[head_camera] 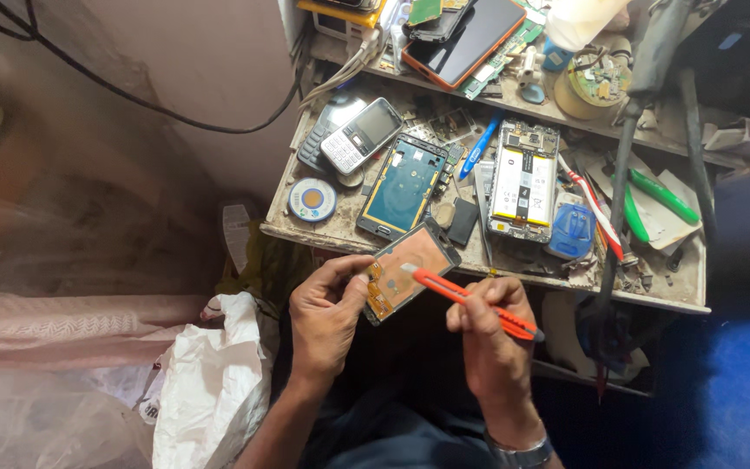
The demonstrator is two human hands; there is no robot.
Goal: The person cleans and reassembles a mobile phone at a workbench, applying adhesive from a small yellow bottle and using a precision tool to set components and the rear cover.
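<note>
My left hand [327,308] grips the left edge of a small phone display panel [408,269], whose coppery back faces up, held just in front of the workbench edge. My right hand [490,326] holds an orange utility knife [470,301] like a pen, with its tip resting on the upper middle of the panel's back. A metal wristwatch [518,453] sits on my right wrist.
The cluttered workbench [679,295] carries an opened phone frame [403,185], a phone showing its battery [523,181], a keypad phone [361,135], a round tin [312,200], a blue pen [481,144], screwdrivers and a blue case [572,231]. White plastic bags [214,382] lie lower left.
</note>
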